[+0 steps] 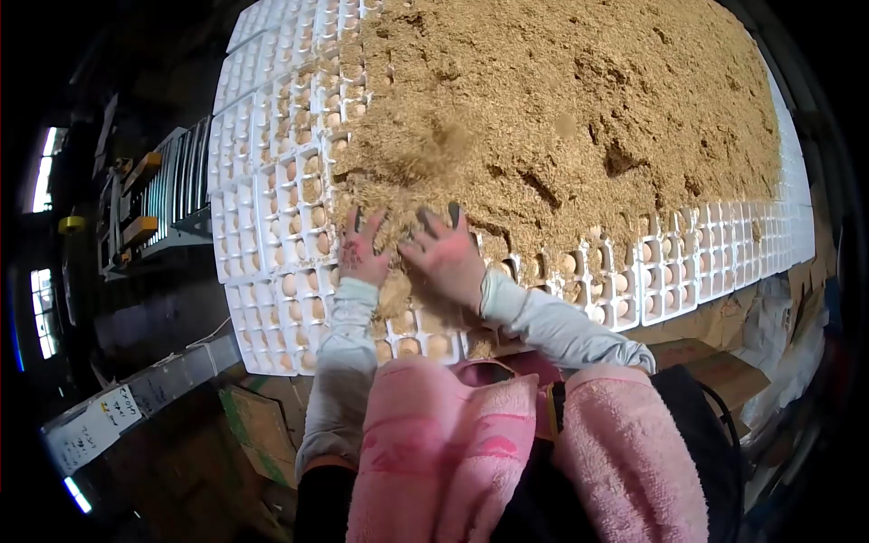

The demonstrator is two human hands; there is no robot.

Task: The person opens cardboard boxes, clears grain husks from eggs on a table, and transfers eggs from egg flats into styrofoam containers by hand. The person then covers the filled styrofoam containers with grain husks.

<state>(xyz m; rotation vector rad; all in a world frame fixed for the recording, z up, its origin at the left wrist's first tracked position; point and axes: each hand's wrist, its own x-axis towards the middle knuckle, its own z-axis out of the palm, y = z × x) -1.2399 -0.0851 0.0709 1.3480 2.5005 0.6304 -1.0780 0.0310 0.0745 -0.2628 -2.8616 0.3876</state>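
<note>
A broad heap of brown, flaky loose material like husks or sawdust (561, 109) covers most of the white compartment trays (262, 290). Pale round things that look like eggs (290, 285) sit in many of the compartments. My left hand (365, 253) rests at the heap's near-left edge, fingers spread and touching the loose material. Beside it, slightly to the right, my right hand (450, 261) lies with its fingers apart, also against the heap. Both hands have dark fingertips. Just beyond them the flakes look blurred, as if moving. Neither hand grips anything visible.
Uncovered tray rows run along the left side and the near right edge (665, 271). A roller conveyor (176, 181) stands at the left. Cardboard (715, 371) lies below the trays on the right. A pink towel-like cloth (444, 443) covers my front.
</note>
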